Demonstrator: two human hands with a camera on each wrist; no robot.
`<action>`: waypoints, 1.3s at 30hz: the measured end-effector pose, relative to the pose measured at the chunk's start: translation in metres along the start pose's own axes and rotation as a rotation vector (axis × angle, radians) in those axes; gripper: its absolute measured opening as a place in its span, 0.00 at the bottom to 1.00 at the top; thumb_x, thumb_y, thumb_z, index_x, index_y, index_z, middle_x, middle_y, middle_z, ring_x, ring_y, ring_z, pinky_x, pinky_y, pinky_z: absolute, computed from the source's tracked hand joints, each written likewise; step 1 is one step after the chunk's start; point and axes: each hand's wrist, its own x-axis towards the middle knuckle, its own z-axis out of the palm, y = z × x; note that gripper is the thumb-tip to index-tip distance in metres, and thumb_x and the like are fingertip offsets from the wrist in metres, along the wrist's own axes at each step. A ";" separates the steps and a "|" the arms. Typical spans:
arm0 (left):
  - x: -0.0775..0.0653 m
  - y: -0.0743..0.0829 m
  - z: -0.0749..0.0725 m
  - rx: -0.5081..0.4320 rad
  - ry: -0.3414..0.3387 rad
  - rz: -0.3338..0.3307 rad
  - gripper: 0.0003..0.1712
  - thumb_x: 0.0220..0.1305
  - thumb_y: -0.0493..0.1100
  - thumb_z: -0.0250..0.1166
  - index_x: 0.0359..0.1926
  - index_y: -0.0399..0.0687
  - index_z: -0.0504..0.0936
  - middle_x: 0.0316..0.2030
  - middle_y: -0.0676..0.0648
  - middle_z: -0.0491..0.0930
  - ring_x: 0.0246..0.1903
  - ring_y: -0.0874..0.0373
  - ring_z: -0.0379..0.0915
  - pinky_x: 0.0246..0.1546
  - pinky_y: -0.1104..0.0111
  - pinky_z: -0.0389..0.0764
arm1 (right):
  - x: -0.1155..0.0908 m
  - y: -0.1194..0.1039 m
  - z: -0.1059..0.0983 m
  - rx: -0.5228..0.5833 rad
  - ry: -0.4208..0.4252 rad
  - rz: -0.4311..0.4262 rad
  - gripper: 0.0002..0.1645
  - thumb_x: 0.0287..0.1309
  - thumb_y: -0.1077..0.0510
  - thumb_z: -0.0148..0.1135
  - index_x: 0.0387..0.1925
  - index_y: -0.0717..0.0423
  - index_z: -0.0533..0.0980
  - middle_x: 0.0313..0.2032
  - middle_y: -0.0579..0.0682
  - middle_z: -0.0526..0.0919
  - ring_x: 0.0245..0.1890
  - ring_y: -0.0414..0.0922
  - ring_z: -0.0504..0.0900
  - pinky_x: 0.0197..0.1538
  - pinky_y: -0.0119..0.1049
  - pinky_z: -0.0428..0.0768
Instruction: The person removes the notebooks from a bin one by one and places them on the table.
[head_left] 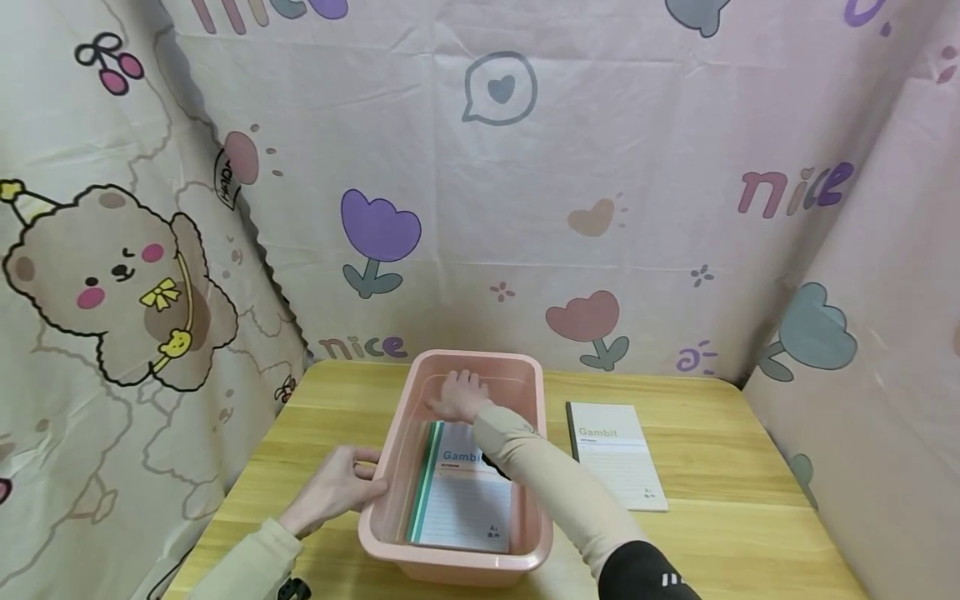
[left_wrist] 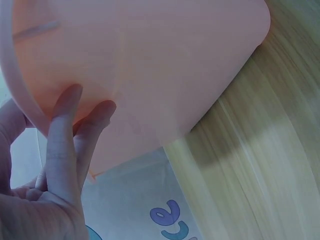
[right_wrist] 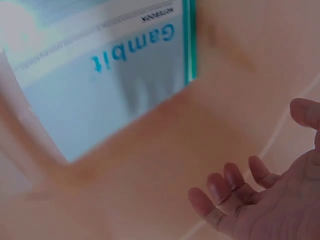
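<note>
A pink plastic bin (head_left: 525, 392) stands on the table. My left hand (head_left: 341, 487) grips its left rim, the thumb over the edge and the fingers against the outer wall, as the left wrist view shows on the bin wall (left_wrist: 175, 65). Inside the bin lies a notebook (head_left: 465, 508) marked Gambit, with a green spine; a second green edge shows beside it. My right hand (head_left: 461, 397) is inside the bin near its far end, beyond the notebook's top edge. In the right wrist view the right hand's fingers (right_wrist: 217, 187) are loosely bent, holding nothing, away from the notebook (right_wrist: 125, 75).
Another Gambit notebook (head_left: 615, 458) with a dark spine lies on the wooden table (head_left: 735, 475), right of the bin. A patterned cloth (head_left: 487, 208) hangs behind the table and along both sides.
</note>
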 end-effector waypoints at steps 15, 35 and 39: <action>-0.002 0.000 0.000 -0.019 -0.003 0.002 0.32 0.59 0.30 0.63 0.61 0.12 0.66 0.42 0.23 0.84 0.39 0.38 0.87 0.34 0.57 0.91 | 0.017 0.012 0.058 -0.024 -0.014 0.074 0.50 0.58 0.30 0.62 0.66 0.65 0.66 0.64 0.63 0.72 0.64 0.57 0.71 0.67 0.54 0.75; 0.000 -0.002 0.003 -0.010 0.017 -0.012 0.33 0.57 0.30 0.62 0.61 0.13 0.66 0.41 0.24 0.85 0.37 0.42 0.88 0.34 0.58 0.91 | 0.023 0.027 0.102 -0.255 0.018 0.042 0.64 0.32 0.17 0.70 0.64 0.55 0.71 0.59 0.53 0.74 0.60 0.50 0.71 0.66 0.48 0.74; -0.001 -0.001 0.003 -0.014 0.018 -0.011 0.34 0.57 0.30 0.62 0.61 0.12 0.65 0.41 0.23 0.84 0.37 0.40 0.88 0.34 0.57 0.91 | 0.024 0.027 0.102 -0.292 0.000 0.025 0.63 0.37 0.17 0.67 0.66 0.53 0.71 0.63 0.52 0.74 0.65 0.50 0.71 0.69 0.48 0.72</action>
